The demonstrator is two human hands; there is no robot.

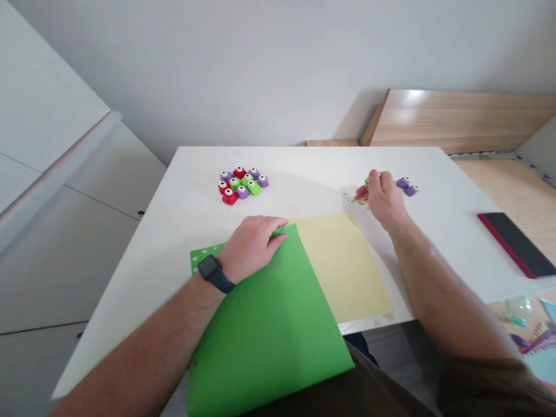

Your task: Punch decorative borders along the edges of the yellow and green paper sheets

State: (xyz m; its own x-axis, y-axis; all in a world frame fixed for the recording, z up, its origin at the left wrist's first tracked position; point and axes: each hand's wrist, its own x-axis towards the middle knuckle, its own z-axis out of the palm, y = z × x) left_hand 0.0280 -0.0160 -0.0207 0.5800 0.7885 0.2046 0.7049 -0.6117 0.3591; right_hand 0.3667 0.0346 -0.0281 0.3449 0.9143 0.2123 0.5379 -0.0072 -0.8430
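Note:
My left hand [256,246], with a dark watch at its wrist, lies on a green sheet of paper [278,324], thumb and fingers closed at its upper right corner. Small shapes are punched out along the sheet's top and left edges. My right hand [383,198] has its fingers drawn together over a scatter of small coloured paper bits [350,198]; what they hold, if anything, is hidden. Just behind these fingers a green craft punch [367,180] partly shows. Two purple craft punches [407,186] lie right of this hand. A pale yellow sheet [343,266] sits partly under the green one.
Several red, green and purple craft punches [241,185] are grouped at the table's back left. A dark, red-edged flat object [516,243] rests at the right side of the white table [169,191]. The green sheet overhangs the front edge. Wooden furniture [460,119] stands beyond.

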